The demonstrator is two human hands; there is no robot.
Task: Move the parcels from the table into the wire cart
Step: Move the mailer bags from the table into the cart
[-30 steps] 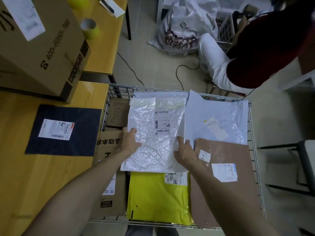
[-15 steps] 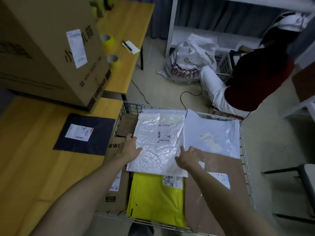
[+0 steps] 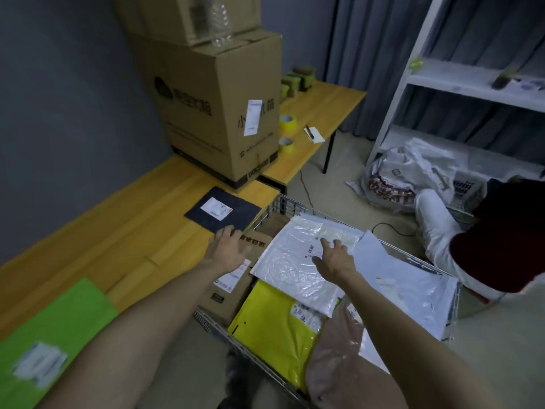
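A dark flat parcel (image 3: 224, 212) with a white label lies on the yellow wooden table (image 3: 118, 246) by its right edge. My left hand (image 3: 231, 247) hovers just in front of it, fingers spread, holding nothing. A green parcel (image 3: 50, 338) lies on the table at the near left. The wire cart (image 3: 283, 202) on the right holds a white bubble mailer (image 3: 292, 264), a yellow mailer (image 3: 271, 329), brown boxes (image 3: 233, 293) and pale bags (image 3: 413, 287). My right hand (image 3: 334, 255) is over the white bubble mailer with straight fingers.
Tall cardboard boxes (image 3: 218, 104) are stacked at the table's far end, with tape rolls (image 3: 287, 124) on a second table behind. A person in a dark red top (image 3: 498, 237) crouches right of the cart near a white shelf (image 3: 460, 81) and a filled bag (image 3: 407, 172).
Both hands have let go of the white bubble mailer, which now lies in the cart. My left hand has moved left toward the dark parcel. My view has swung up and left.
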